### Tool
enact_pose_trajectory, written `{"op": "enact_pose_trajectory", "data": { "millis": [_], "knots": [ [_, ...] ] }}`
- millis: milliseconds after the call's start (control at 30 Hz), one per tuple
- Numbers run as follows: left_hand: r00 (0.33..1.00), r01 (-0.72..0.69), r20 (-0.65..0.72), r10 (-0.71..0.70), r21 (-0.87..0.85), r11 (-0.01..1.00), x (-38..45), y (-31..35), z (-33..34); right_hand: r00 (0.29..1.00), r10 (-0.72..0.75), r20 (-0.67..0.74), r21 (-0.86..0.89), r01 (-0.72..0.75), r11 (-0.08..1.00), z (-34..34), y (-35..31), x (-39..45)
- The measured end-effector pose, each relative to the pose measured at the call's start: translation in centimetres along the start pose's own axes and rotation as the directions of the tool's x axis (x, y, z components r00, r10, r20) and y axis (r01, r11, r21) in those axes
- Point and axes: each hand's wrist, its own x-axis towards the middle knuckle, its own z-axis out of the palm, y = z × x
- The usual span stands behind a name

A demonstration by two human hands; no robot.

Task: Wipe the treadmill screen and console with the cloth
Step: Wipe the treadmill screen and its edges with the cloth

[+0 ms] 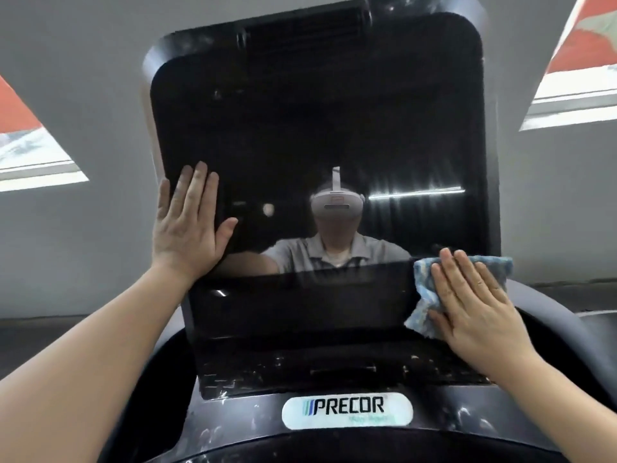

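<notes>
While the right hand (474,302) lies flat with its fingers spread and together pressing the cloth (430,289) against the glass, the left hand (188,222) rests open-palmed on the left edge of the treadmill screen (317,128), fingers straight and holding nothing. That left palm looks to be steadying the panel rather than cleaning it.

Blue and white, bunched and creased, the cloth pokes out beyond the fingertips at the far side and hangs in a fold to the left of the palm. It sits at the lower right corner of the screen, just where the dark glass meets the console (300,372) below. It is soft and light, so it should take whatever shape the palm gives it; a flat hand over its middle seems the best hold, since a loose edge would likely drag or roll up.

Glossy and smooth, the screen will probably let the cloth slide easily, and firm even pressure seems safe.

Nearer, the console shows pale scuffs and specks, with a logo badge (347,411) nearest of all.
</notes>
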Motion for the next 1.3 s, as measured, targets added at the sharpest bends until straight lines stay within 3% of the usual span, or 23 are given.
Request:
{"op": "enact_pose_trajectory", "data": {
  "millis": [200, 400, 500, 600, 733, 867, 1067, 1300],
  "knots": [
    [0.999, -0.022, -0.027, 0.021, -0.011, 1.0, 0.1, 0.0, 0.4, 0.975, 0.223, 0.017, -0.002, -0.223, 0.975, -0.1, -1.3, -0.4],
    [0.999, -0.022, -0.044, 0.02, -0.043, 0.999, 0.1, 0.2, 0.2, 0.992, 0.128, -0.006, 0.097, -0.126, 0.987, 0.6, -8.1, 4.6],
    [1.0, -0.009, -0.03, 0.007, -0.054, 0.999, 0.2, 0.2, 0.0, 0.996, 0.087, -0.028, 0.093, -0.084, 0.992, 0.4, -6.8, 3.7],
    [0.998, -0.019, -0.068, 0.012, -0.106, 0.994, -0.1, 1.2, -0.5, 0.979, 0.201, -0.022, 0.066, -0.199, 0.978, 0.4, -5.0, 1.8],
    [0.954, -0.277, -0.174, 0.243, -0.208, 0.938, -1.0, 7.7, -1.6, 0.938, 0.348, 0.011, 0.055, -0.348, 0.936, 0.5, -2.9, -0.4],
    [0.901, -0.434, -0.102, 0.422, -0.206, 0.877, -1.2, 16.1, -1.9, 0.916, 0.401, 0.006, 0.099, -0.4, 0.911, 0.5, -1.7, -1.5],
    [0.917, -0.388, 0.046, 0.396, -0.133, 0.912, -0.8, 21.1, 0.3, 0.941, 0.338, -0.025, 0.162, -0.33, 0.93, 1.2, -0.8, -1.0],
    [0.92, -0.392, -0.021, 0.391, -0.101, 0.915, -1.1, 21.1, 1.1, 0.926, 0.372, -0.06, 0.221, -0.351, 0.91, 0.4, 3.8, 7.9]
  ]
}}
